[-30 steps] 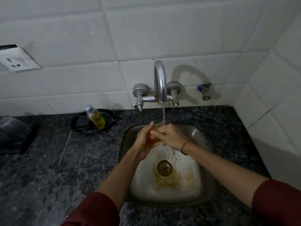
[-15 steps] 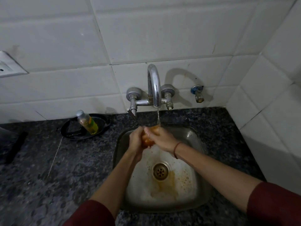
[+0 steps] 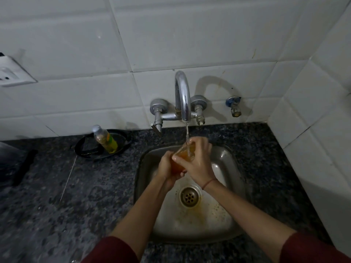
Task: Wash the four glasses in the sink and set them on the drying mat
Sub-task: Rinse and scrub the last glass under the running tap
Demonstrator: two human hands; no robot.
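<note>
The counter is dark speckled stone. Set into it, the sink is a rounded steel basin, stained orange near the drain, likely by what the glass held. The tap is a curved chrome spout that drops a thin stream. Both hands curl round the glass. The left hand grips low and the right hand wraps the side, holding it above the basin with its mouth to the stream, probably to rinse it. It is clear, with amber liquid inside.
</note>
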